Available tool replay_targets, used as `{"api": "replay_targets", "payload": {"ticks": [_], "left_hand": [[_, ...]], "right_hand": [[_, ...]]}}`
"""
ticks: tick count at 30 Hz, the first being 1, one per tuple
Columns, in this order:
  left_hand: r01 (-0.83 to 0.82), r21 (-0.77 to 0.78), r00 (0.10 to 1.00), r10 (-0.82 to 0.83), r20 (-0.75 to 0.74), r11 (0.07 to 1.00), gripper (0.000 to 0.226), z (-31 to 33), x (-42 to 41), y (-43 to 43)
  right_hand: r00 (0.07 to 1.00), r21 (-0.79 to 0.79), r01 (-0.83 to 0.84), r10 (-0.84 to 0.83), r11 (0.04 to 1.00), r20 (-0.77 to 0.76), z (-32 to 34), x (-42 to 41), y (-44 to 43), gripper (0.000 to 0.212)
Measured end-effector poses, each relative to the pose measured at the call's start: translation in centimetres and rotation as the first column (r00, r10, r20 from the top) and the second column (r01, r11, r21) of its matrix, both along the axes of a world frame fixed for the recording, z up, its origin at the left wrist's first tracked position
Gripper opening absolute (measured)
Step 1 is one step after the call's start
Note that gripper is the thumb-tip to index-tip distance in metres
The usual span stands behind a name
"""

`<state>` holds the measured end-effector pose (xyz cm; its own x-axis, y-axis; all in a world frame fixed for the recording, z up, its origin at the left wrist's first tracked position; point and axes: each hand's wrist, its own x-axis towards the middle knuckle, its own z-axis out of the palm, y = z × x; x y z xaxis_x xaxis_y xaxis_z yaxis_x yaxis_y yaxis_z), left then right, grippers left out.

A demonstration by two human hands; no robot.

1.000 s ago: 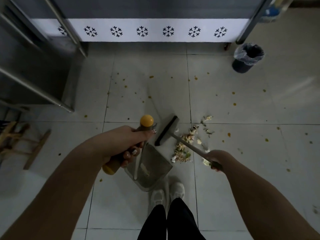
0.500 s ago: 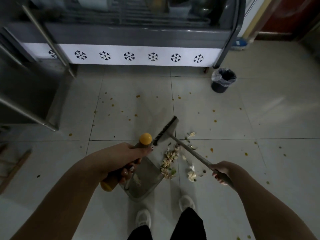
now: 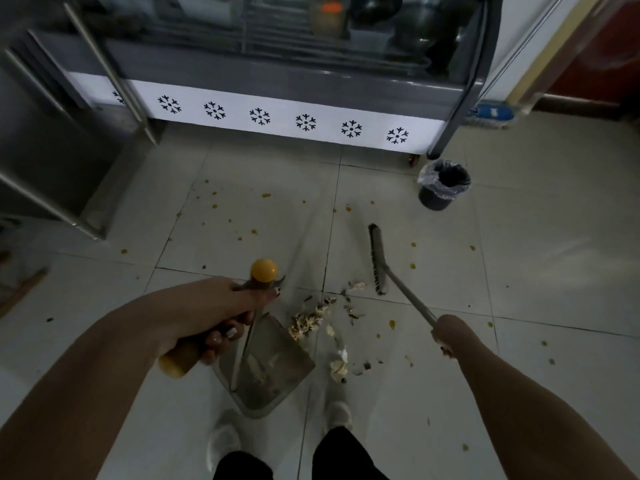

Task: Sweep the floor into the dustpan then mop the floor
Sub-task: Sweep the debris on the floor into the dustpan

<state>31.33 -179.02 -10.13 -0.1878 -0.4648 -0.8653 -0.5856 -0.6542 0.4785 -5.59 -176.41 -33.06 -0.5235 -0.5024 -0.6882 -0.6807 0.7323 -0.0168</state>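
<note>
broom handle point(image 3: 408, 299): end hidden in right hand point(image 3: 450, 332) | shoes point(image 3: 223, 441): blurred

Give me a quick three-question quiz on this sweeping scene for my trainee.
1. True or false: the broom head rests inside the dustpan.
2. The left hand grips: A) the broom handle, B) the dustpan handle, C) nothing.
3. Fill in: the debris pile lies on the ___, at the dustpan's front edge.

Key: 1 false; 2 B; 3 floor.
</note>
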Motion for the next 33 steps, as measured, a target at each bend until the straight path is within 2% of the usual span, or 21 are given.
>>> {"api": "replay_targets", "payload": {"ticks": [3, 5, 9, 13, 17, 20, 21, 23, 25, 29, 33], "left_hand": [[-0.020, -0.002, 1.000, 0.020, -0.004, 1.000, 0.053, 0.5, -3.1, 0.0], [-0.014, 0.000, 1.000, 0.014, -0.009, 1.000, 0.054, 0.5, -5.1, -0.3], [0.038, 0.012, 0.998, -0.038, -0.055, 0.999, 0.051, 0.2, -8.4, -1.2], [0.106, 0.046, 0.988, -0.100, -0.119, 0.993, 0.046, -1.0, -10.7, -2.4], [0.111, 0.041, 0.988, -0.106, -0.114, 0.993, 0.045, -2.6, -11.6, -3.1], [0.098, 0.082, 0.978, -0.081, -0.192, 0.992, 0.043, -3.3, -11.9, -3.5], [0.098, 0.090, 0.978, -0.079, -0.195, 0.991, 0.044, -3.5, -11.9, -3.6], [0.095, 0.107, 0.978, -0.073, -0.194, 0.990, 0.048, -4.0, -12.2, -3.8], [0.090, 0.114, 0.980, -0.067, -0.186, 0.989, 0.049, -4.4, -12.3, -3.9], [0.081, 0.135, 0.982, -0.056, -0.179, 0.988, 0.048, -5.0, -12.2, -3.9], [0.073, 0.124, 0.985, -0.052, -0.164, 0.990, 0.049, -5.1, -12.1, -3.6]], "right_hand": [[0.980, 0.021, -0.138, 0.139, 0.990, -0.144, 0.3, -2.8, 0.4, 0.024], [0.966, 0.036, -0.163, 0.167, 0.986, -0.199, 0.1, -4.2, 0.4, 0.026], [0.960, 0.084, -0.121, 0.138, 0.989, -0.244, -1.0, -5.6, -0.6, 0.025], [0.977, 0.070, -0.022, 0.037, 0.997, -0.212, -2.5, -6.5, -1.5, 0.027], [0.995, 0.079, 0.004, 0.004, 0.997, -0.103, -4.4, -7.7, -2.7, 0.033], [0.992, 0.115, 0.060, -0.072, 0.992, 0.104, -6.2, -7.2, -3.5, 0.037], [0.973, 0.144, 0.106, -0.132, 0.984, 0.191, -7.0, -6.9, -3.6, 0.037], [0.874, 0.204, 0.283, -0.339, 0.937, 0.348, -8.3, -6.2, -3.6, 0.036], [0.810, 0.228, 0.357, -0.421, 0.906, 0.407, -9.5, -5.5, -3.3, 0.037], [0.818, 0.115, 0.330, -0.344, 0.937, 0.460, -10.0, -4.1, -2.5, 0.038], [0.778, 0.186, 0.359, -0.403, 0.915, 0.482, -8.8, -2.5, -1.9, 0.024]]}}
